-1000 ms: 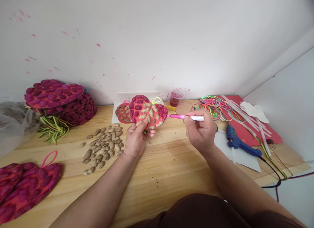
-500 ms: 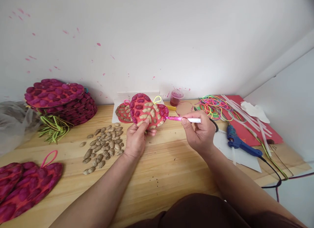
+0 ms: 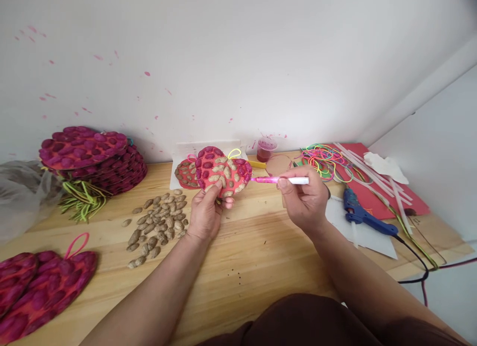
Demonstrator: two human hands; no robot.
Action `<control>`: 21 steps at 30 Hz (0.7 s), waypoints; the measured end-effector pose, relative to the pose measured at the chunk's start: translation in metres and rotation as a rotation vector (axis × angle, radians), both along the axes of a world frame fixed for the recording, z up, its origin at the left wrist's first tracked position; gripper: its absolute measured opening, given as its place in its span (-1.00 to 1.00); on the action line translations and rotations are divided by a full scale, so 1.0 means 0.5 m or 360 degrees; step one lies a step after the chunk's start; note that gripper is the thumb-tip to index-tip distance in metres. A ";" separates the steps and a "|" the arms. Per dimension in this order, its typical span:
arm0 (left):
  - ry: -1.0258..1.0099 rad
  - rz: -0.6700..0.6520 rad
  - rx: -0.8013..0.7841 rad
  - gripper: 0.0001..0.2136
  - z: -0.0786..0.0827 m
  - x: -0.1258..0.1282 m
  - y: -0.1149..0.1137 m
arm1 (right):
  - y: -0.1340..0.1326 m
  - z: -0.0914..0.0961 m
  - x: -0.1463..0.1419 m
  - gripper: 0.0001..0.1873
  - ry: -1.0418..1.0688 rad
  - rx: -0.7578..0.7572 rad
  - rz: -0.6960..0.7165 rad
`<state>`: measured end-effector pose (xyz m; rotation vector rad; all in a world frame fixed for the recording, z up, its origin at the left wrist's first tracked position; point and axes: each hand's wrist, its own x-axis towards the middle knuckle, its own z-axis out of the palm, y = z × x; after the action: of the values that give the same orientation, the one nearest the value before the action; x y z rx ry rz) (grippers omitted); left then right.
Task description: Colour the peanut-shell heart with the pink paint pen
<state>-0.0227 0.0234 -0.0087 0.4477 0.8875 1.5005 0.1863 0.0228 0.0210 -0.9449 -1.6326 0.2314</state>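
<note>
My left hand [image 3: 206, 209] grips the lower edge of a red heart-shaped piece [image 3: 226, 171] covered in peanuts, held up above the table. Its left and right peanuts are painted magenta, while those in the middle keep their tan shells. A yellow loop [image 3: 234, 152] sticks out at its top. Pinched in my right hand [image 3: 303, 194] is a white-handled paintbrush [image 3: 298, 180], pink toward the tip, which points left at the piece's right edge. Behind the piece, a second red piece with unpainted peanuts [image 3: 185, 173] lies on white paper, partly hidden.
Loose peanuts [image 3: 160, 221] lie left of my left hand. Finished magenta pieces are stacked [image 3: 93, 162] at the back left; others [image 3: 48, 286] lie in front. A cup of red liquid [image 3: 266, 149], coloured cords [image 3: 324, 159] and a blue glue gun [image 3: 367, 216] with its cable are to the right.
The brush tip has drawn slightly away from the piece's right edge. The peanut piece has shifted a little left in view, still in my left hand.
</note>
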 end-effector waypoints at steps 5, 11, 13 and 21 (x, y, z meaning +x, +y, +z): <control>-0.0042 -0.0029 -0.0051 -0.61 -0.001 -0.003 0.004 | -0.002 0.004 -0.002 -0.90 -0.0102 0.0131 -0.0025; -0.0064 -0.0015 -0.0083 -0.62 0.002 -0.003 0.002 | -0.002 0.004 0.003 -0.89 -0.0015 0.0059 0.0029; -0.0068 -0.0019 -0.0089 -0.62 0.003 -0.003 0.001 | -0.004 0.006 0.002 -0.88 -0.0086 0.0115 0.0043; -0.0061 -0.0032 -0.0097 -0.63 0.005 -0.002 0.003 | -0.004 0.009 0.001 -0.80 -0.0077 0.0196 0.0034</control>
<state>-0.0235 0.0251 -0.0064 0.3810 0.8938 1.4553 0.1868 0.0206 0.0255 -0.8453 -1.6818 0.1219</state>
